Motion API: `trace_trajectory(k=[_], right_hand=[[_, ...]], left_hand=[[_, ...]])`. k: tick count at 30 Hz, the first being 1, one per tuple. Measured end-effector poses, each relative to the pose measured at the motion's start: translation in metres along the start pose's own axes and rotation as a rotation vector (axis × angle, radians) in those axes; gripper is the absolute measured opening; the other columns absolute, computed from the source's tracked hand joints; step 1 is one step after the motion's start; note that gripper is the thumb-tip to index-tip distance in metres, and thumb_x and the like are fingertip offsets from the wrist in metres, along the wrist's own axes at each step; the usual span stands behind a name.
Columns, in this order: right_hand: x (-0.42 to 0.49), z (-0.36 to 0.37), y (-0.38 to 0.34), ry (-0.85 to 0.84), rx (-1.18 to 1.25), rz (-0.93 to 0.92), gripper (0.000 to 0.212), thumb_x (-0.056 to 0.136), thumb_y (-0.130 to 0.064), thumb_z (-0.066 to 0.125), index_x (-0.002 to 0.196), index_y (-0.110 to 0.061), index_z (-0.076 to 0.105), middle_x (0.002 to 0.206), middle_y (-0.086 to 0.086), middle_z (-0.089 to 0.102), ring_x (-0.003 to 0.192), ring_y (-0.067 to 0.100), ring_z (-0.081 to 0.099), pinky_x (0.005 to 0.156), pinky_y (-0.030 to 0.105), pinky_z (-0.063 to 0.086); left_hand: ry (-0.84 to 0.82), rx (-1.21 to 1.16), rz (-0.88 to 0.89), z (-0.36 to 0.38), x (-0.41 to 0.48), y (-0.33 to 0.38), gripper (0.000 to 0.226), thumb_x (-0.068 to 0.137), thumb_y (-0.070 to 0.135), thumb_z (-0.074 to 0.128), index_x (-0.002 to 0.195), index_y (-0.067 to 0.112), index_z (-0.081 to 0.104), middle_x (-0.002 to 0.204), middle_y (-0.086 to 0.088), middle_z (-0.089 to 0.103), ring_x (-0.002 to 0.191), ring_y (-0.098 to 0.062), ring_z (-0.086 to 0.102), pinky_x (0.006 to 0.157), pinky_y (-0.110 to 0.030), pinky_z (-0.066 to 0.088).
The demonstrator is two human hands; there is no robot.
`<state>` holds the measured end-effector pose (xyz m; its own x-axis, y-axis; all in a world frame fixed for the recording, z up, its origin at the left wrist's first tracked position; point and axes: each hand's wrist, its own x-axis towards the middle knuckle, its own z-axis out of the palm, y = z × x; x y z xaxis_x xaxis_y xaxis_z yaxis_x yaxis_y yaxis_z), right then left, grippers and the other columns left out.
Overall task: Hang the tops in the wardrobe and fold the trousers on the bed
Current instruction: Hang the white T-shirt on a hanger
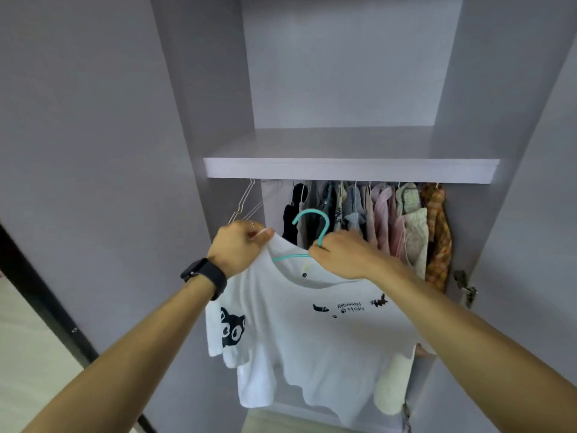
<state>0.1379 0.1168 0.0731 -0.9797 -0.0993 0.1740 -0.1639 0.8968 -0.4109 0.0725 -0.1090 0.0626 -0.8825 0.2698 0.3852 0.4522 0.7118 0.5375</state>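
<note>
Hanging a top is the step in hand: your left hand (240,246) pinches the shoulder of the white cat-print cotton T-shirt (312,345), and your right hand (342,256) grips the teal plastic hanger (327,225) at its neck, both just below the pale grey wardrobe shelf (349,171). Next, you likely hook it under that shelf, left of the hung clothes (381,214).

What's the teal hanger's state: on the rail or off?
Off. The teal hanger hooks nothing below the shelf; right hand grips its neck, left hand pinches the white T-shirt.

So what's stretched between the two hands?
In the head view, the white T-shirt and one arm of the teal hanger span from the left hand to the right hand.
</note>
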Motion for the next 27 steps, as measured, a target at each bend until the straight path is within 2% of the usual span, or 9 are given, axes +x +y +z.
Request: trace_trajectory(k=[2, 5, 9, 11, 14, 21, 23, 25, 27], right_hand=[[0.005, -0.009, 0.0, 0.028, 0.08, -0.004, 0.046, 0.098, -0.035, 0.043, 0.06, -0.01, 0.043, 0.06, 0.011, 0.052, 0.065, 0.032, 0.053, 0.064, 0.044, 0.041], [0.009, -0.014, 0.012, 0.241, 0.08, -0.002, 0.051, 0.096, -0.037, 0.049, 0.052, -0.013, 0.039, 0.046, 0.002, 0.041, 0.051, 0.023, 0.041, 0.054, 0.037, 0.035], [0.012, -0.006, 0.014, -0.061, -0.054, 0.056, 0.05, 0.092, -0.044, 0.045, 0.051, -0.015, 0.036, 0.048, -0.001, 0.04, 0.049, 0.019, 0.039, 0.052, 0.032, 0.03], [0.014, -0.001, 0.017, -0.017, 0.037, 0.057, 0.051, 0.093, -0.04, 0.047, 0.049, -0.016, 0.035, 0.042, -0.005, 0.034, 0.045, 0.015, 0.034, 0.051, 0.033, 0.03], [0.015, 0.0, 0.024, 0.158, 0.117, 0.099, 0.05, 0.092, -0.036, 0.049, 0.049, -0.017, 0.032, 0.036, -0.007, 0.03, 0.041, 0.011, 0.029, 0.049, 0.031, 0.027], [0.013, 0.006, 0.036, 0.138, 0.271, 0.126, 0.038, 0.077, -0.044, 0.049, 0.056, -0.013, 0.045, 0.055, 0.004, 0.039, 0.053, 0.018, 0.036, 0.057, 0.037, 0.034], [0.012, 0.008, 0.032, 0.11, 0.33, 0.105, 0.046, 0.078, -0.049, 0.052, 0.055, -0.01, 0.051, 0.051, -0.002, 0.045, 0.049, 0.014, 0.04, 0.058, 0.035, 0.035], [0.007, 0.007, 0.03, 0.068, 0.386, 0.026, 0.044, 0.082, -0.056, 0.053, 0.06, -0.02, 0.062, 0.054, -0.008, 0.057, 0.052, 0.005, 0.05, 0.061, 0.03, 0.039], [-0.004, 0.005, 0.044, 0.051, 0.545, 0.012, 0.035, 0.086, -0.059, 0.053, 0.076, -0.03, 0.07, 0.078, -0.012, 0.069, 0.076, 0.002, 0.062, 0.075, 0.028, 0.043]], left_hand=[[-0.018, -0.058, -0.043, 0.01, -0.002, -0.001, 0.023, 0.095, 0.047, 0.061, 0.082, 0.032, 0.072, 0.073, 0.019, 0.063, 0.078, -0.009, 0.06, 0.069, -0.021, 0.042], [-0.018, -0.125, -0.048, 0.011, 0.0, -0.004, 0.024, 0.093, 0.052, 0.061, 0.082, 0.034, 0.073, 0.067, 0.014, 0.063, 0.069, -0.004, 0.058, 0.061, -0.01, 0.039], [-0.016, -0.123, 0.052, 0.009, 0.004, 0.003, 0.014, 0.095, 0.034, 0.065, 0.082, 0.04, 0.068, 0.088, 0.002, 0.069, 0.081, -0.014, 0.062, 0.08, -0.025, 0.048], [0.022, -0.167, 0.052, 0.013, 0.002, 0.006, 0.021, 0.096, 0.03, 0.061, 0.079, 0.043, 0.061, 0.088, -0.001, 0.07, 0.08, -0.008, 0.06, 0.074, -0.02, 0.047], [-0.104, -0.134, 0.077, 0.02, -0.006, 0.003, 0.016, 0.096, 0.044, 0.06, 0.081, 0.039, 0.066, 0.087, 0.017, 0.07, 0.081, 0.006, 0.06, 0.069, -0.007, 0.041], [-0.132, -0.169, 0.145, 0.029, -0.01, 0.004, 0.011, 0.096, 0.029, 0.065, 0.094, 0.034, 0.075, 0.084, 0.042, 0.063, 0.084, 0.015, 0.059, 0.073, 0.002, 0.036], [-0.174, -0.157, 0.22, 0.037, -0.01, 0.019, 0.011, 0.096, 0.034, 0.064, 0.1, 0.034, 0.074, 0.087, 0.033, 0.067, 0.084, 0.008, 0.06, 0.074, -0.003, 0.039], [-0.176, -0.119, 0.26, 0.044, -0.009, 0.03, 0.009, 0.097, 0.033, 0.063, 0.099, 0.032, 0.071, 0.083, 0.017, 0.07, 0.078, -0.002, 0.062, 0.072, -0.017, 0.047], [-0.106, -0.171, 0.23, 0.046, -0.009, 0.03, 0.006, 0.096, 0.029, 0.065, 0.096, 0.03, 0.071, 0.072, 0.016, 0.068, 0.073, -0.001, 0.063, 0.068, -0.016, 0.046]])
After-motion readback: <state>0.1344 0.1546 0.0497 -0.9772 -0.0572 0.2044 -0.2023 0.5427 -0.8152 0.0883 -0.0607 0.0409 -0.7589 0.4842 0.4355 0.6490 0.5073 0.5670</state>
